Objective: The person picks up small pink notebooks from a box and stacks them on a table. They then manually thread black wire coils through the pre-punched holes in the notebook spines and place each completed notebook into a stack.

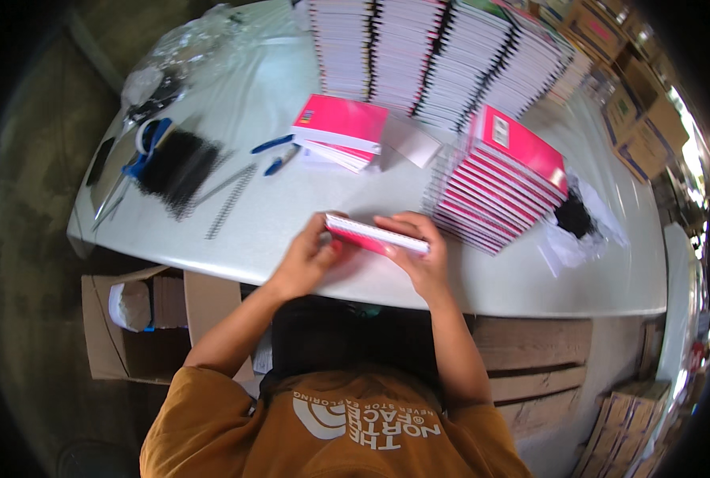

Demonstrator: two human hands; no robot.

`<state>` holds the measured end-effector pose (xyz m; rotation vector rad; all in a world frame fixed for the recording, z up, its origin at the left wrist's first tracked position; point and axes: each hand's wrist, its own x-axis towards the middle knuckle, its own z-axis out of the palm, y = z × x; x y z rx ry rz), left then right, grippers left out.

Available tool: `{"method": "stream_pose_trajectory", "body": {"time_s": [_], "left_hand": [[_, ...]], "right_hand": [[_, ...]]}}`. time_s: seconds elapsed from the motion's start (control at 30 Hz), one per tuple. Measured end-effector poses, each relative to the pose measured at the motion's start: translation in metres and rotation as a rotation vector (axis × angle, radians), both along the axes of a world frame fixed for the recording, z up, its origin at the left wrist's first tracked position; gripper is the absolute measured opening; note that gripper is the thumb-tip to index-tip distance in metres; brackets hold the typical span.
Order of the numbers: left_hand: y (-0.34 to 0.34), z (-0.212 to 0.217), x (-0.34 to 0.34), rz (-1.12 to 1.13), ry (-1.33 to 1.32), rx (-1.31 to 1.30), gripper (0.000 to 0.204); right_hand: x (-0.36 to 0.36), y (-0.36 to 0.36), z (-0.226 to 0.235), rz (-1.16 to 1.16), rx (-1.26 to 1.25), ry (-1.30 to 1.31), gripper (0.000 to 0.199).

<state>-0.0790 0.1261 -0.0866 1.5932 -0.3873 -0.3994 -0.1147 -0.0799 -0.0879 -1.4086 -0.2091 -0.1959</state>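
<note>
Between my two hands, just above the front part of the white table point(211, 253), is a pink-covered notebook point(371, 233), tilted so its white page edge faces up. My left hand point(307, 256) grips its left end, thumb in front. My right hand point(419, 253) closes round the right end. To the right stands a tall stack of pink spiral notebooks point(502, 179). Farther off lies a smaller pile of pink-covered books point(341, 123) whose visible edges show no coil. Two blue pen-like tools point(274, 151) rest left of that pile.
Black spiral coils point(176, 167) are heaped at left, near a blue-and-white tape dispenser point(148, 143) and crumpled clear plastic point(184, 60). Tall stacks of spiral notebooks point(395, 56) line the back. Black coils in a white bag point(574, 215) lie right. A cardboard box point(104, 334) stands below left.
</note>
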Motion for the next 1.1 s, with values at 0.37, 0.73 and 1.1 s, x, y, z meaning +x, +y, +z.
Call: {"method": "stream_pose_trajectory", "body": {"time_s": [0.37, 0.73, 1.1], "left_hand": [[0.109, -0.008, 0.098, 0.625, -0.573, 0.853, 0.026], [0.034, 0.037, 0.039, -0.066, -0.257, 0.475, 0.036], [0.03, 0.043, 0.057, -0.125, 0.206, 0.106, 0.027]], "right_hand": [[0.0, 0.002, -0.018, 0.014, -0.217, -0.104, 0.025], [-0.002, 0.0, -0.021, -0.055, -0.236, -0.069, 0.026], [-0.002, -0.003, -0.021, -0.008, -0.232, -0.077, 0.027]]}}
